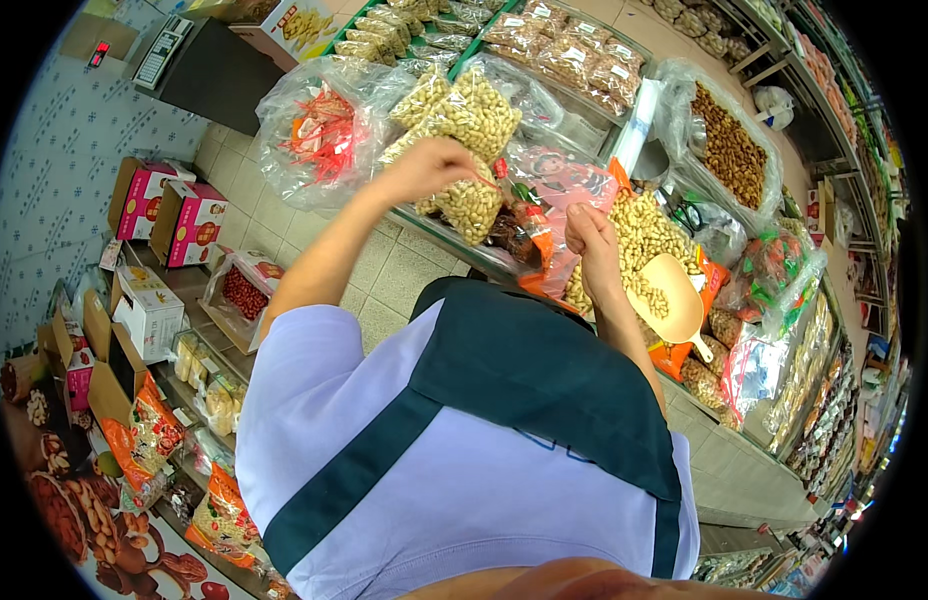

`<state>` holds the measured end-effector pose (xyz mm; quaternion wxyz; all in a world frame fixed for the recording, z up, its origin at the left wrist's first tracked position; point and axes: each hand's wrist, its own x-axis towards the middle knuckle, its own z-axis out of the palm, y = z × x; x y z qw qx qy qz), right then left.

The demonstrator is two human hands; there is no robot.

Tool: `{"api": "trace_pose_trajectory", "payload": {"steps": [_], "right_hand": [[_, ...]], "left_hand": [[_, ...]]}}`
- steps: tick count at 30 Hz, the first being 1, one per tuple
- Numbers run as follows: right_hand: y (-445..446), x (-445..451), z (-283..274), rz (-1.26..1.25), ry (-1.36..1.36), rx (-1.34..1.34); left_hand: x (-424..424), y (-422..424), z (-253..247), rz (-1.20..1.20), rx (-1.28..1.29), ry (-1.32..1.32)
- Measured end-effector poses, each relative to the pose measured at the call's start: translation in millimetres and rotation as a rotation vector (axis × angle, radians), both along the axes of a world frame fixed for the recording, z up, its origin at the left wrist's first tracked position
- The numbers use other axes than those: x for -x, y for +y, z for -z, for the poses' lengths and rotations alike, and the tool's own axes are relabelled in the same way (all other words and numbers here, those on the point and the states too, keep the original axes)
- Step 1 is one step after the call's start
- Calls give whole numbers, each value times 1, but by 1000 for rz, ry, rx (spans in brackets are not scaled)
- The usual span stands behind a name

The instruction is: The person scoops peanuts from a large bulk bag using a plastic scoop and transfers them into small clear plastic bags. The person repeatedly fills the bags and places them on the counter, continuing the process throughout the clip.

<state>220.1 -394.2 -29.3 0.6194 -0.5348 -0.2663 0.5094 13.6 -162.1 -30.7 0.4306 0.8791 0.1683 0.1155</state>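
My left hand (428, 171) is bent over clear bags of pale shelled nuts (475, 120), its fingers pinched on a thin red tie strip (482, 181). Just below those fingers lies another filled nut bag (471, 211). My right hand (590, 232) is raised with curled fingers, in front of a pink printed plastic bag (569, 184). Whether it grips anything is not clear. Beside it, a cream plastic scoop (670, 304) rests on loose nuts in their shells (644, 229). A clear bag (280, 180) of red tie strips (325, 135) lies left of the nut bags.
A bin of brown nuts (726, 146) stands at the right, near black-handled scissors (687, 214). Packaged brown snacks (576, 52) fill a tray at the back. Cartons (198, 225) and a box of red dates (245, 294) sit to the left. A keypad device (162, 52) tops a dark stand.
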Motion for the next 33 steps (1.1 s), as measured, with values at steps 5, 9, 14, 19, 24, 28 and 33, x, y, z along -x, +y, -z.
{"api": "trace_pose_trajectory", "payload": {"steps": [5,9,14,19,24,28,33], "right_hand": [[4,0,6,115,34,54],[1,1,4,202,17,129],[-6,1,9,251,16,165],[-15,3,11,231,-18,217],[-25,1,6,260,-18,250],[-35,-7,5,246,-49,243],[-58,-41,14,349,-188,272]], "left_hand": [[127,143,34,-812,-269,428],[178,195,65,-911,-427,921],[163,216,90,-964,-473,984],[141,232,94,-932,-470,1005],[125,251,98,-1171,-440,770],[130,298,95,-1364,12,289],[70,222,12,-1480,-198,-137]]}}
